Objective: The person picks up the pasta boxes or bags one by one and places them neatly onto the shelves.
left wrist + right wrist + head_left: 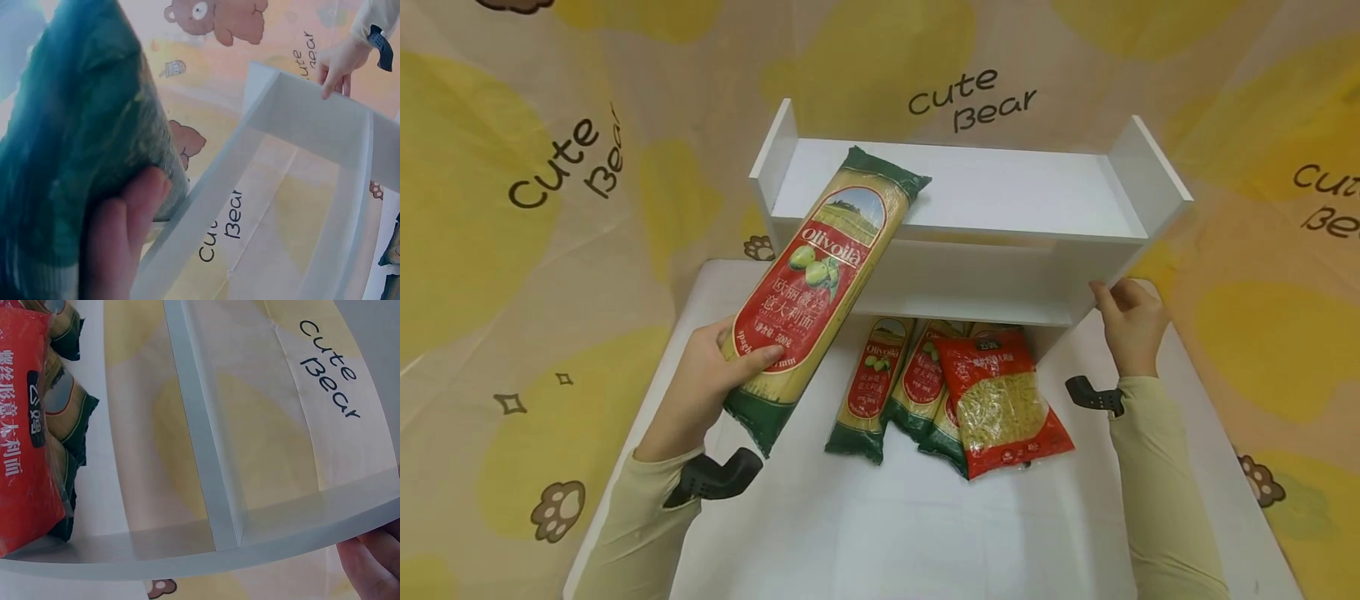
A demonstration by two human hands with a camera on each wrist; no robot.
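My left hand (703, 375) grips the lower end of an Olivoilà spaghetti pack (823, 292), thumb across its printed front. The pack tilts to the right, its upper end in front of the white shelf unit's top board (1022, 187). Its green end (75, 106) fills much of the left wrist view. At the unit's right side panel (1093, 287), my right hand (1133, 325) pinches the edge between thumb and fingers. Several more spaghetti packs (871, 392) lie below the shelf, partly covered by a red bag of pasta (1000, 408).
The white table (887, 533) carries the shelf unit and the packs. A yellow-patterned cloth (865, 67) with "Cute Bear" lettering hangs behind and around it. The unit's left side panel (775, 154) rises beside the held pack.
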